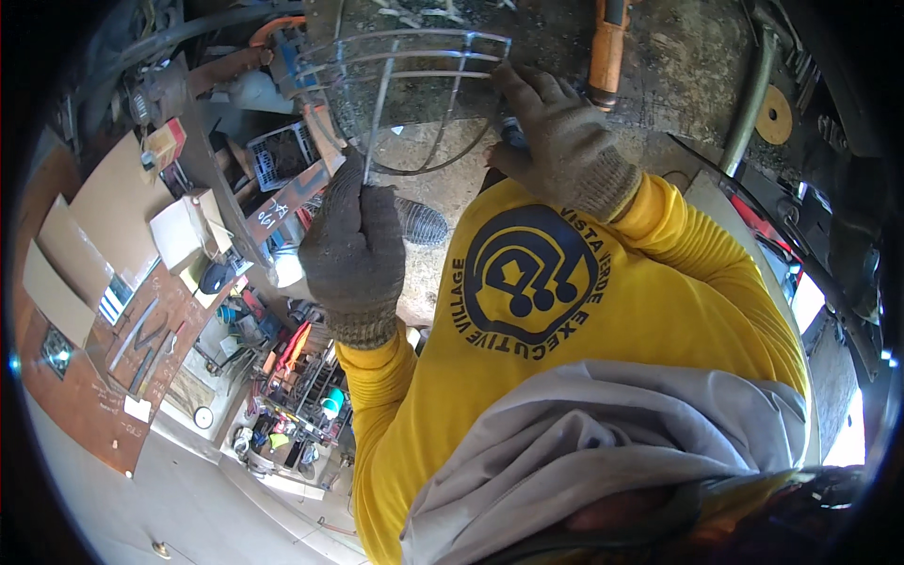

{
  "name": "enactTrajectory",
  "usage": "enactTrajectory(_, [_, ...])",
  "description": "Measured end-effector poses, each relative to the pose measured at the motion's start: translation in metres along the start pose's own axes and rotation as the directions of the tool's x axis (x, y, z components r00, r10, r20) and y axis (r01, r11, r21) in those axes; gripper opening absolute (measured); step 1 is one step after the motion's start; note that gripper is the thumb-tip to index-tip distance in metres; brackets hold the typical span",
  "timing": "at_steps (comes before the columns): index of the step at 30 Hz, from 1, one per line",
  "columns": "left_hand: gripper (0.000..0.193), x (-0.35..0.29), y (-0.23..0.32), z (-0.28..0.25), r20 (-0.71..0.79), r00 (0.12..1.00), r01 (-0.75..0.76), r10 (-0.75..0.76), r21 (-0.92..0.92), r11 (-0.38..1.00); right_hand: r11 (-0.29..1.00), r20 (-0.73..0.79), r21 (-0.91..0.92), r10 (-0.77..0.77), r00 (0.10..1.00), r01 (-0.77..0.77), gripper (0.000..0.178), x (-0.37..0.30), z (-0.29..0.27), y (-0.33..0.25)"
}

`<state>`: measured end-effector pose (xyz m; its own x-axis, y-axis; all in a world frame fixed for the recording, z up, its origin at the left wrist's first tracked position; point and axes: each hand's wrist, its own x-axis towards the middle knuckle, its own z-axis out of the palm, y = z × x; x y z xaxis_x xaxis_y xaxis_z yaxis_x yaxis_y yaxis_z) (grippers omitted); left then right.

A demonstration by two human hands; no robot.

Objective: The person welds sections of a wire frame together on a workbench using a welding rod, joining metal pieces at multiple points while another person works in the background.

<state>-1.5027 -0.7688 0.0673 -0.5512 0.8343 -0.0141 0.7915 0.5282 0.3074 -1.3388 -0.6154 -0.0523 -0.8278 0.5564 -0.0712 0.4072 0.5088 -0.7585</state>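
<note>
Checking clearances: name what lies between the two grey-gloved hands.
Head view: part of a silvery metal wire frame and, lower down, a dark ridged oval lie between left hand and right hand.

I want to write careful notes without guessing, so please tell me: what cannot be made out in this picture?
All in the head view:
Dark object beneath the right hand: partly covered by that hand; its kind is unclear.
Wire frame: the lower end of its straight rod is hidden by the left hand.
Orange tool: cut off by the top edge.
Small items, lower left: many too small to identify.
</note>
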Motion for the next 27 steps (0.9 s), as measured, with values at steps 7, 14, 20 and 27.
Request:
enactTrajectory(7, [0.033, 0.000, 0.001, -0.001, -0.058, 0.997, -0.054, 0.056, 0.028, 0.998, 0.999, 0.070, 0.026, 0.036, 0.997, -0.038, 0.087, 0.002, -0.006, 0.000])
enactTrajectory(14, [0.031, -0.001, -0.003, 0.005, -0.107, 0.989, -0.102, 0.107, 0.051, 0.994, 0.999, 0.058, 0.043, 0.004, 0.998, -0.006, 0.082, 0.005, -0.014, -0.003])
enactTrajectory(20, [0.031, 0.001, -0.001, -0.004, -0.033, 0.999, -0.027, 0.028, 0.011, 1.000, 0.998, 0.035, 0.057, 0.009, 0.999, -0.011, 0.080, 0.005, -0.013, -0.002])
enactTrajectory(27, [0.036, 0.002, -0.015, -0.008, 0.006, 0.995, -0.099, 0.099, -0.033, 0.995, 0.996, 0.057, 0.089, 0.000, 0.998, -0.005, 0.080, 0.005, -0.009, 0.003])
